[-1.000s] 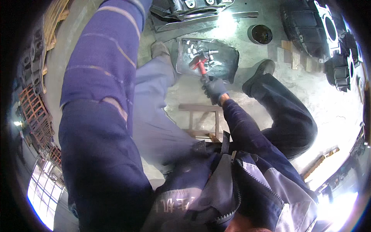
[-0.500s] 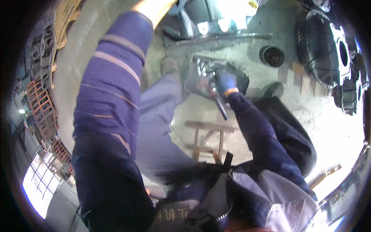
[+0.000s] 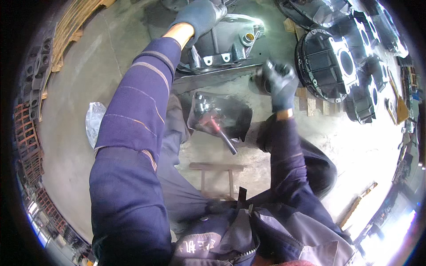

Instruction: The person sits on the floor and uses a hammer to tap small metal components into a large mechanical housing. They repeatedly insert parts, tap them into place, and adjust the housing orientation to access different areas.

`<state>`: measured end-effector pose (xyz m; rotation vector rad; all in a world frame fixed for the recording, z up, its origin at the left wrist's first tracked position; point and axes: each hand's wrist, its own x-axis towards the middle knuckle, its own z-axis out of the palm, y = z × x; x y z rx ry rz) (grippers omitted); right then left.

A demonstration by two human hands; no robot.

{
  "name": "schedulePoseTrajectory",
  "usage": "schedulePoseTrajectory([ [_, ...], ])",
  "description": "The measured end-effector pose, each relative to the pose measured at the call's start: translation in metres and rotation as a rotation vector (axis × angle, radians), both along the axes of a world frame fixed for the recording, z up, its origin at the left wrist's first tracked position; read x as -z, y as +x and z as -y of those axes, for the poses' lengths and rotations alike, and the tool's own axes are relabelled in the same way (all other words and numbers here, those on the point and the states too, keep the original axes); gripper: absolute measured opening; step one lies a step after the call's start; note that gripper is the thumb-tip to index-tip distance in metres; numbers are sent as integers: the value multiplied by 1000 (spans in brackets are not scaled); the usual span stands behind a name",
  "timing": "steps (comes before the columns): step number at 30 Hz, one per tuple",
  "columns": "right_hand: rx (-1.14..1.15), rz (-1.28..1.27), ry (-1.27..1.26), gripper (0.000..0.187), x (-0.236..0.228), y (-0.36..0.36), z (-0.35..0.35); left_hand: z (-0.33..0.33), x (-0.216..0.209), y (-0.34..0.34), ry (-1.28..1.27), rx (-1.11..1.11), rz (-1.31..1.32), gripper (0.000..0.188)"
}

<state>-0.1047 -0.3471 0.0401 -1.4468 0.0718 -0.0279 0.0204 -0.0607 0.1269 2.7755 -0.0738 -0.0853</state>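
My left hand [image 3: 199, 20], in a dark glove, reaches over a large dark metal housing [image 3: 226, 42] on the floor ahead. Its fingers are curled together at the housing's far part, and what they hold is hidden. My right hand [image 3: 283, 84], gloved too, is over a dark round can [image 3: 261, 82], which it mostly covers. The right fingers are bent closed and slightly blurred, with a small shiny glint at their tips; I cannot make out what it is. Between my feet lies a black tray [image 3: 237, 119] with small metal parts and a red-and-black handled tool [image 3: 224, 138].
Several black round housings [image 3: 326, 66] stand on wood at the right. A low wooden stool [image 3: 216, 167] is between my legs. A clear plastic bag [image 3: 94, 119] lies left of my left arm. Wooden pallets [image 3: 75, 31] and orange racks [image 3: 27, 137] line the left side.
My right hand has left the tray and moved to the dark can. My left hand has come into view over the housing. The view has shifted, showing more of the housings.
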Motion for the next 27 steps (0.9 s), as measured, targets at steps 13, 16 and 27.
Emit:
schedulePoseTrajectory([
  [13, -177, 511, -679, 36, -63, 81, -40, 0, 3, 4, 42, 17, -19, 57],
  [16, -193, 498, -791, 37, -57, 84, -37, 3, -3, 4, 89, 11, -47, 53],
  [27, -383, -452, -1023, 51, 78, -138, -17, -5, 7, 6, -26, 45, 60, 53],
])
